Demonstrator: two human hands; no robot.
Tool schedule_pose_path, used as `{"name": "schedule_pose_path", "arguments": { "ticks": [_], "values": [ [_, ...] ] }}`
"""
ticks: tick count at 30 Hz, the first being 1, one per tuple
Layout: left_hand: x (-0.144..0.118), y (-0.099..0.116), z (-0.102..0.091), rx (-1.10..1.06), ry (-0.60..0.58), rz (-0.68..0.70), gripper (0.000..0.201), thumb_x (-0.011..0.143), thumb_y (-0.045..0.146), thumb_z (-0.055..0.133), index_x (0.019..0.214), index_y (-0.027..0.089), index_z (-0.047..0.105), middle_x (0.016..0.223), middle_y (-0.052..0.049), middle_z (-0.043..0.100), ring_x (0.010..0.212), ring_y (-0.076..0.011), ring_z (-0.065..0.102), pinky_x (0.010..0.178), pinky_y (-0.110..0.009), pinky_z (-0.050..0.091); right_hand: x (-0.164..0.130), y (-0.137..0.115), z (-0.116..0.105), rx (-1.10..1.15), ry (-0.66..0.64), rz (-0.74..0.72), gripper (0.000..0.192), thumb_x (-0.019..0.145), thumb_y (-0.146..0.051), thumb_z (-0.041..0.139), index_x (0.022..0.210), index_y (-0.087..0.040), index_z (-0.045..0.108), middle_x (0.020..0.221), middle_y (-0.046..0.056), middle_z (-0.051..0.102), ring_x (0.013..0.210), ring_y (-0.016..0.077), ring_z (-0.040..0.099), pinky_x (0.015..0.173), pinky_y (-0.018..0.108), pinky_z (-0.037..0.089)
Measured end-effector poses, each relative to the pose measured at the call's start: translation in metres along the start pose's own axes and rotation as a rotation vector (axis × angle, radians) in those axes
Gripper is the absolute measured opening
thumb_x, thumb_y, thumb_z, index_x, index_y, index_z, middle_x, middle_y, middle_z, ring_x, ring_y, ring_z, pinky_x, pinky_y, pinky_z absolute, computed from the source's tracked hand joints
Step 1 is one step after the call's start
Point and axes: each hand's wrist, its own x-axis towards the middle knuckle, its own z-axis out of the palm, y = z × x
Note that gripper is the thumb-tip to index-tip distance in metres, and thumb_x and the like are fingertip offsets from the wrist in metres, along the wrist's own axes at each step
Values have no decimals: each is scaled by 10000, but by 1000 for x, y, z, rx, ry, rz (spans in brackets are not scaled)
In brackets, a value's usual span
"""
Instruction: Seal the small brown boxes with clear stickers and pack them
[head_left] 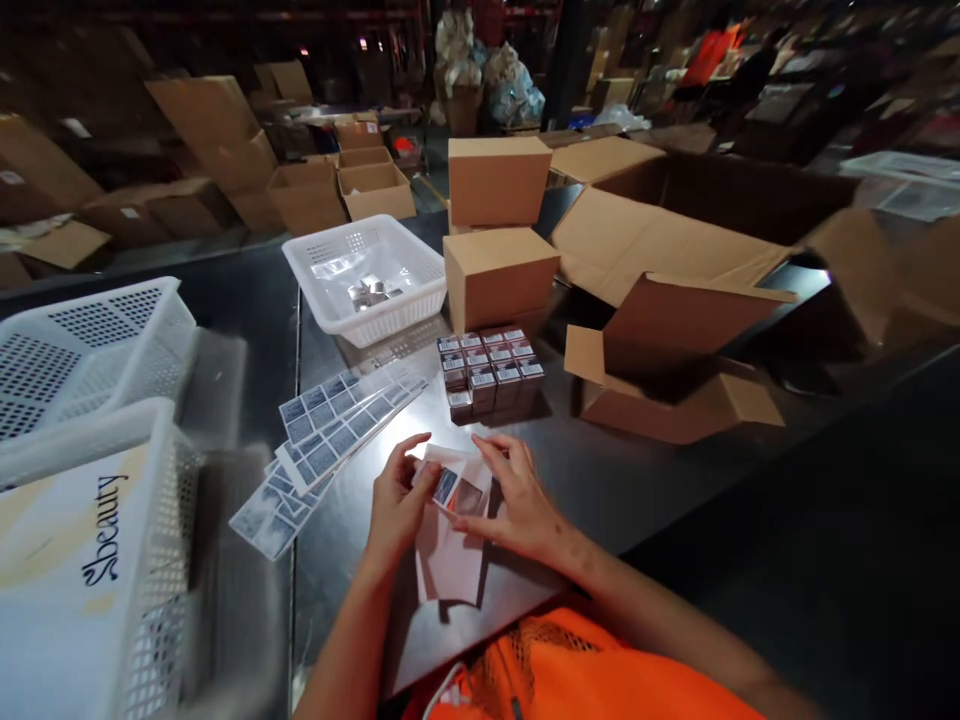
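Small box (453, 490) sits at lower centre of the frame, half inside a clear bag (448, 560), pinched between left hand (397, 510) and right hand (517, 500), label sheets (337, 420) just left

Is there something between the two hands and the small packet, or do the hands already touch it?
Nothing visible is between them. The left hand and the right hand both hold the small packet directly, above the metal table.
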Motion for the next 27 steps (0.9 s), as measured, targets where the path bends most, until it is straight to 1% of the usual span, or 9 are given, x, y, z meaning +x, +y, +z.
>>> {"name": "schedule_pose_path", "arguments": {
  "ticks": [2,4,10,14,16,18,20,24,27],
  "values": [
    [-1,-1,2,-20,20,0,590,820,514,701,1282,188,533,726,32,554,640,-118,528,602,-225,417,-3,-2,6,-7,91,-9,1076,593,-560,887,1488,-251,376,1340,166,440,1235,348,494,1036,563,496],
    [-2,0,3,-67,19,-11,614,817,518,705,1296,200,492,787,15,596,688,-131,574,633,-233,450,-3,-2,8,-35,185,-82,988,614,-462,889,1448,-251,402,1318,158,477,1201,334,519,1008,543,515],
    [-3,9,6,-249,-9,-188,652,672,578,798,1091,240,431,814,12,676,685,-149,628,636,-237,466,3,9,-16,-201,303,-462,294,850,-201,643,1141,-242,621,1112,80,705,1213,298,595,1028,529,487],
    [-2,19,4,-211,-9,-283,630,548,661,826,818,198,495,719,16,626,638,-123,573,599,-217,442,6,13,-30,-210,299,-559,291,920,-155,526,1157,-255,661,1015,55,755,1076,230,692,991,465,528],
    [-2,24,2,-165,-43,-313,614,523,689,818,717,163,567,937,-74,690,786,-163,627,681,-246,487,8,13,-33,-137,300,-577,276,978,-202,480,1175,-234,670,957,71,761,911,187,729,824,356,592],
    [-2,26,-2,-114,-69,-332,626,502,719,801,665,143,622,1238,-151,652,996,-243,641,804,-290,507,8,13,-34,-71,295,-572,294,1015,-243,447,1191,-220,681,943,86,761,855,166,736,709,285,593],
    [-2,26,-5,-71,-53,-335,613,508,717,793,682,146,650,1383,-162,580,1128,-302,610,892,-332,495,7,14,-35,-38,288,-543,312,1023,-267,442,1199,-231,697,978,92,763,887,167,741,715,271,597],
    [0,22,-10,-79,-57,-333,599,558,661,794,878,161,715,1323,-164,635,1224,-335,578,1010,-403,458,5,19,-37,-14,256,-491,303,1002,-266,480,1160,-279,739,1029,80,762,907,171,742,758,276,607],
    [0,23,-13,-102,-143,-268,466,565,598,820,694,170,685,1440,-147,550,1311,-369,514,1066,-432,420,8,23,-38,41,187,-523,295,995,-260,499,1156,-291,745,1039,77,757,907,170,737,766,275,602]
  ]
}}
